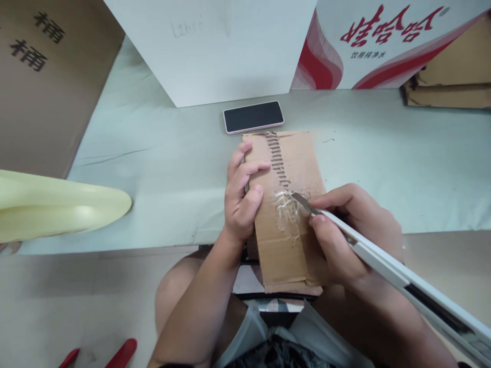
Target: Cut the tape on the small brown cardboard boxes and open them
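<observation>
A small brown cardboard box [282, 255] lies half on the table and half over its front edge, above my lap. Along its upper face runs a torn strip of bare corrugation, with scraps of clear tape [284, 207] near the middle. My left hand [243, 197] grips the box's left side, thumb and fingers pressed on it. In my right hand [349, 230] is a white utility knife [378, 253], held close to its blade [301, 199]. The blade tip is at the tape scraps; whether it cuts in, I cannot tell.
On the pale green table [172, 174], a phone [253, 117] lies beyond the box. Large white cartons [233, 51] stand at the back, and a big brown carton [49, 102] at the left. A pale yellow curved object [65, 207] juts in from the left edge.
</observation>
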Tool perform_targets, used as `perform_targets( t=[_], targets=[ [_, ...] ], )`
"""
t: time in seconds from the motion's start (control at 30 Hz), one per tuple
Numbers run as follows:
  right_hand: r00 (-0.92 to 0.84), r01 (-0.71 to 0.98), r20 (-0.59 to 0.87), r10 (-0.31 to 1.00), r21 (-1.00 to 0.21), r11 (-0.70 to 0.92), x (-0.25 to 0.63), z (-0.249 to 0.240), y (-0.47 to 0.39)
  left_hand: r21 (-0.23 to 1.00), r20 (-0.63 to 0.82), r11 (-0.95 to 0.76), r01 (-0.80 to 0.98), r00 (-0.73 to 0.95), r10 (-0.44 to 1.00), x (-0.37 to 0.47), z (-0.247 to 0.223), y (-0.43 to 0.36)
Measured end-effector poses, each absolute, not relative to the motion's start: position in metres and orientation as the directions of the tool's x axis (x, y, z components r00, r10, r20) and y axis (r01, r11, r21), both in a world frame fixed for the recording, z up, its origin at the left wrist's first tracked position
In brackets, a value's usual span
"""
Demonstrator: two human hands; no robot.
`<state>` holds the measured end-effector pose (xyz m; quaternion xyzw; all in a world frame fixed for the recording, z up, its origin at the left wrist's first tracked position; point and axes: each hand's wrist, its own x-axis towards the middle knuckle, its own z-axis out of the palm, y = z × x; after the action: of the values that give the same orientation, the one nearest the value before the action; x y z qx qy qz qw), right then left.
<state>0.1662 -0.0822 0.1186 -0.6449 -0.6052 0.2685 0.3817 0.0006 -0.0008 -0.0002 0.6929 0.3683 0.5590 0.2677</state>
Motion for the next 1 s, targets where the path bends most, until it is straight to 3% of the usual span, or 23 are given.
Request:
perform_targets(
  t=[0.6, 1.0],
  targets=[
    [0.128, 0.579, 0.120, 0.984, -0.815, 0.024, 0.166, 0.119, -0.082, 0.796, 0.563, -0.569, 0.208, 0.094, 0.821, 0.001, 0.000, -0.002],
    [0.076, 0.591, 0.197, 0.977, -0.798, 0.115, 0.172, 0.110, -0.077, 0.776, 0.582, -0.589, 0.225, 0.102, 0.807, 0.001, 0.000, -0.001]
  ],
)
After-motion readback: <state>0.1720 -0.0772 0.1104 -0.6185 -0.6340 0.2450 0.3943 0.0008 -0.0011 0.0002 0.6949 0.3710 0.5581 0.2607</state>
